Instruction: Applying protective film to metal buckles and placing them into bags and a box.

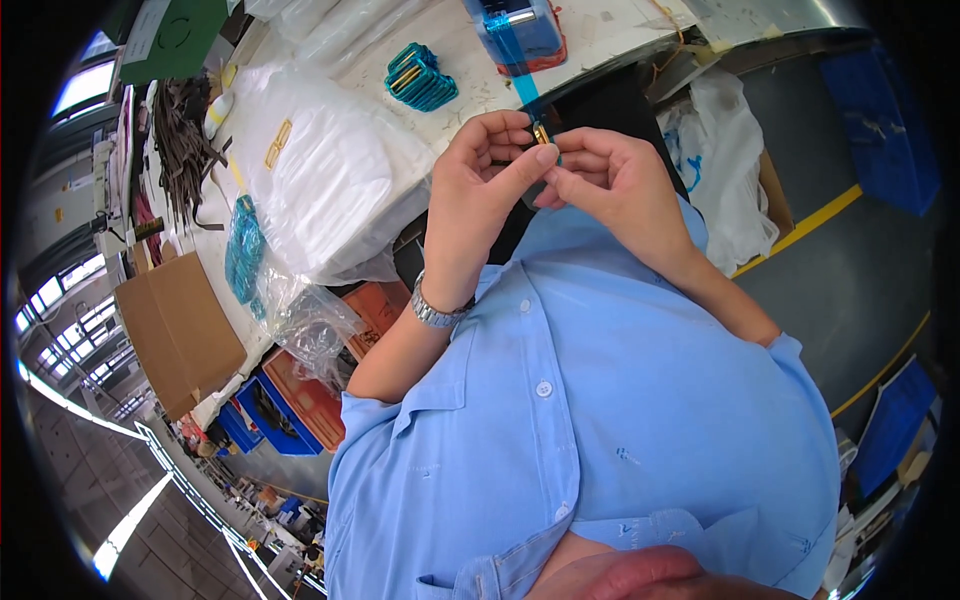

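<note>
Between the fingertips of my left hand (482,165) and my right hand (618,178) is a small gold metal buckle (541,132), with a bit of blue film about it. Both hands are closed in a pinch, and the fingers hide much of the piece. Just beyond them, a strip of shiny blue film (524,88) hangs over the table edge from a blue dispenser (530,38). To the left of the dispenser lies a pile of blue-wrapped gold pieces (420,78). Farther left, a bare gold buckle (278,145) rests on white plastic bags (335,185).
A clear bag of blue-wrapped pieces (245,250) lies at the table's left, near a brown cardboard sheet (180,335). Dark straps (185,135) are bunched behind. Red and blue crates (300,395) stand below the table. At right sits a box lined with white plastic (730,150).
</note>
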Available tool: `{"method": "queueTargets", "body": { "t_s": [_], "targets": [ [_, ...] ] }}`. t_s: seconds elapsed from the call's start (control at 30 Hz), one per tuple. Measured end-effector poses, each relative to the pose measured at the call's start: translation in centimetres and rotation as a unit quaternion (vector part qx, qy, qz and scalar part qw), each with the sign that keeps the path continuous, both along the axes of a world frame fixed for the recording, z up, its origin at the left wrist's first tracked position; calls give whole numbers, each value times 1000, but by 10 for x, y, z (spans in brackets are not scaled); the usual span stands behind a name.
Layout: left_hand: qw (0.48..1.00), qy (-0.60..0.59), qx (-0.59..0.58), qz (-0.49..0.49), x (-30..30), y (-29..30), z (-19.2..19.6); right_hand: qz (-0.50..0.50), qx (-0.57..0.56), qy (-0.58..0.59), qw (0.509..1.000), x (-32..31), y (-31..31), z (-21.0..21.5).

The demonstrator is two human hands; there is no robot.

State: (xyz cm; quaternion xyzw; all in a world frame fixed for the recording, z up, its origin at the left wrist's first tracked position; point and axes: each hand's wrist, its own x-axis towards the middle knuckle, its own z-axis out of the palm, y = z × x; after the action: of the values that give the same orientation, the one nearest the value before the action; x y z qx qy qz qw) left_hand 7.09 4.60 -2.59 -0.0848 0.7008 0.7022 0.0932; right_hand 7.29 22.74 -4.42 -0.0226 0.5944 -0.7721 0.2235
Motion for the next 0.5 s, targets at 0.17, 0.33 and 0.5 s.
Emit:
{"method": "queueTargets", "body": {
  "t_s": [0.17,0.33,0.5],
  "targets": [
    [996,-56,34,-57,-2,-11,-10,15,-22,11,1000,2,1,-8],
    [998,-41,16,-41,-1,-8,-3,31,3,29,999,1,1,-4],
    [998,-53,23,-28,0,-7,-6,15,61,81,995,4,-4,-2]
  ]
}}
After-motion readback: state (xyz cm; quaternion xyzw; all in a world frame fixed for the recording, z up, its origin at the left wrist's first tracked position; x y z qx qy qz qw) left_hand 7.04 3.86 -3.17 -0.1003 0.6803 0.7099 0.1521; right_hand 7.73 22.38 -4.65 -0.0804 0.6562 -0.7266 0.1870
